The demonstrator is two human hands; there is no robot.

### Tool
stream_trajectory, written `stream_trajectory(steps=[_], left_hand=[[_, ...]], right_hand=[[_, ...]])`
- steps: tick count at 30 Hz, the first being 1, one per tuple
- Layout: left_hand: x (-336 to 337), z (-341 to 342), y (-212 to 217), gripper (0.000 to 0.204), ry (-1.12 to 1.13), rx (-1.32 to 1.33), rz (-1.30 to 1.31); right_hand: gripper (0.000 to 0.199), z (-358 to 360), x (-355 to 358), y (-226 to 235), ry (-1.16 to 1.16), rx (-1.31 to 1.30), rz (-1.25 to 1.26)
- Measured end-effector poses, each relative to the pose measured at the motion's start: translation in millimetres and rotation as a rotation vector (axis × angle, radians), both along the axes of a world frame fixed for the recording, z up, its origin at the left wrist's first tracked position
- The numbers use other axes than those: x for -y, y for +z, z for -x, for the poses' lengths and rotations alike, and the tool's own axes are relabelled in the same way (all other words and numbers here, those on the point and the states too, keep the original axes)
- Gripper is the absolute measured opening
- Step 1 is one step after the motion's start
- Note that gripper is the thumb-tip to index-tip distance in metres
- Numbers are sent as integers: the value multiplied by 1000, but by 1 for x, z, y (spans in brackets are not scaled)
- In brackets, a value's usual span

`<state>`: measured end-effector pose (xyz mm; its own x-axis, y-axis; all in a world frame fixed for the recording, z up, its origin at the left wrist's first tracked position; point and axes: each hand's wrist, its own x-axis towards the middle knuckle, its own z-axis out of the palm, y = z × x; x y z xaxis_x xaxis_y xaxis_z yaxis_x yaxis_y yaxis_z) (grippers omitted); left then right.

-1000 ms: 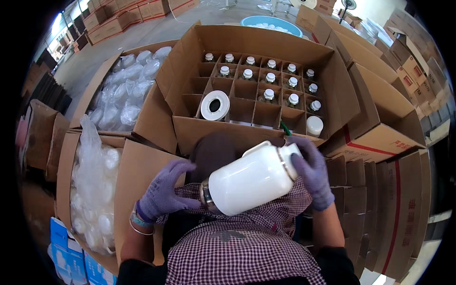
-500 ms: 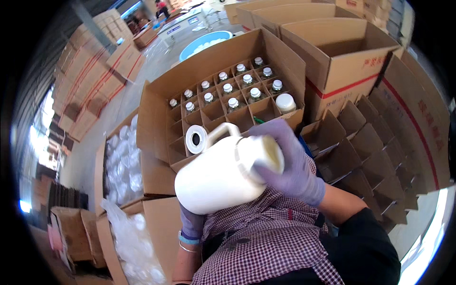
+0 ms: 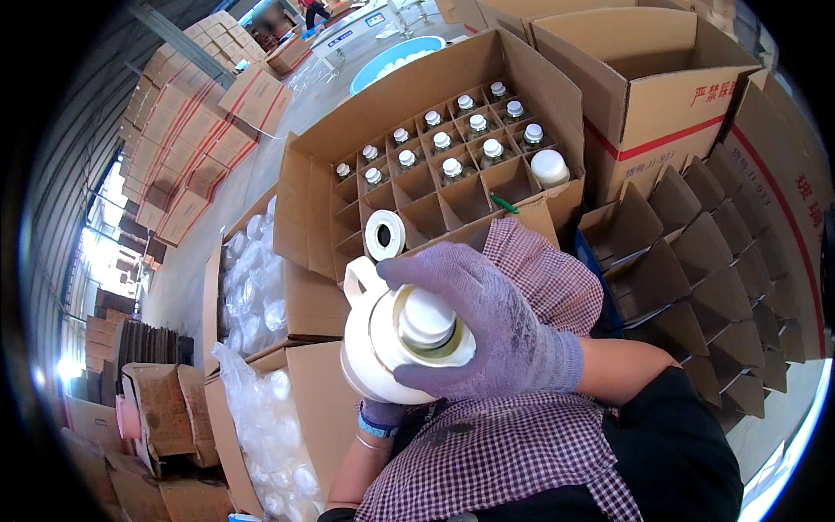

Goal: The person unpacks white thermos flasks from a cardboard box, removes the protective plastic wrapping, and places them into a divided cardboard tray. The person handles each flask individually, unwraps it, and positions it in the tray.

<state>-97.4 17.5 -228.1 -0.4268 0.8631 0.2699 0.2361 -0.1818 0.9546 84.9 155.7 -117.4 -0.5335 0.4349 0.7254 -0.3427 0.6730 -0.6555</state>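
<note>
A white handled jug (image 3: 358, 348), like a thermos flask, is held in front of my apron with its mouth tipped up towards me. A white stopper (image 3: 428, 315) sits within the mouth. My right hand (image 3: 500, 326), in a grey-purple glove, is closed around the jug's rim, thumb and fingers on opposite sides. From below, my left hand (image 3: 383, 412) supports the jug; its fingers are mostly hidden behind it. Just beyond stands a divided carton (image 3: 304, 235) of glass bottles with white caps (image 3: 492, 149). A white ring-shaped piece (image 3: 385, 234) rests at its near edge.
Open cartons (image 3: 317, 304) of plastic-wrapped pieces are at the left. On the right are cardboard dividers (image 3: 652, 278) and a tall open carton (image 3: 665, 122). A wide white cap (image 3: 550, 167) and a green object (image 3: 504, 204) lie in the bottle carton. A blue basin (image 3: 374, 70) stands behind.
The jug has swung from lying sideways to mouth up, facing me, so the stopper inside now shows. My right hand has shifted left and down with it.
</note>
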Motion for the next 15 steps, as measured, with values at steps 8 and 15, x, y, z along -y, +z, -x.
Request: stream_trajectory(steps=[8,15], left_hand=[[13,-2,0,73,75,96,-36],[23,-3,-1,72,105,119,-35]], right_hand=[[79,3,-1,4,238,-48,33],[81,10,10,-6,203,-104,-20]])
